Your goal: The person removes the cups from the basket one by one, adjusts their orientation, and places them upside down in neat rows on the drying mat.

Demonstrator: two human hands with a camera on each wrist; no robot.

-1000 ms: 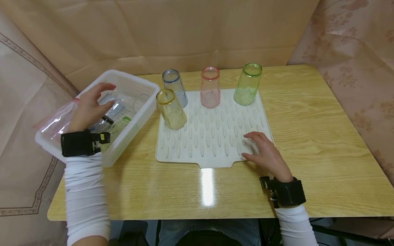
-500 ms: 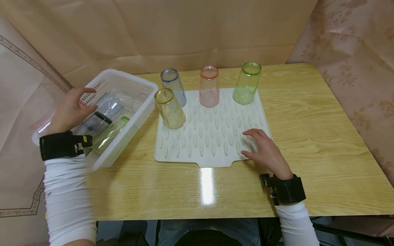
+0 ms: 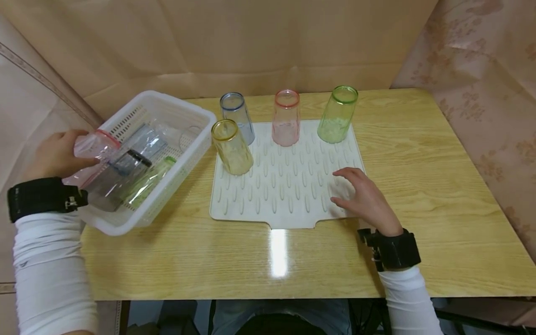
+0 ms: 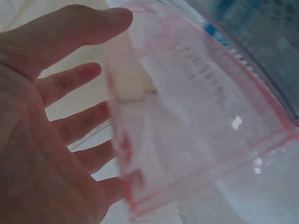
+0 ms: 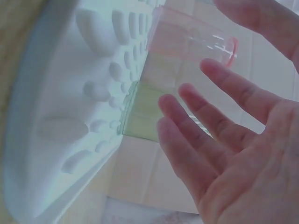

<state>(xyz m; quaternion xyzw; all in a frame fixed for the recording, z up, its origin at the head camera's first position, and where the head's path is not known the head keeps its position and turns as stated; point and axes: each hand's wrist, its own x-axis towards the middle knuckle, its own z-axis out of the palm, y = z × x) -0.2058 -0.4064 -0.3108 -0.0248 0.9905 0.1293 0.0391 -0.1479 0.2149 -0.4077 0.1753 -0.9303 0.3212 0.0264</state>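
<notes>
In the head view, our left grip (image 3: 58,156) has shifted outward over the white basket (image 3: 173,184) to its left side, so we judge the pink-edged bag (image 3: 94,145) there is now its business. In the left wrist view, that grip is released, fingers straight beside the bag, which looks clear, creased and glossy. In the right wrist view, our right grip (image 5: 238,116), well right of the basket, is relaxed, holding nothing.
</notes>
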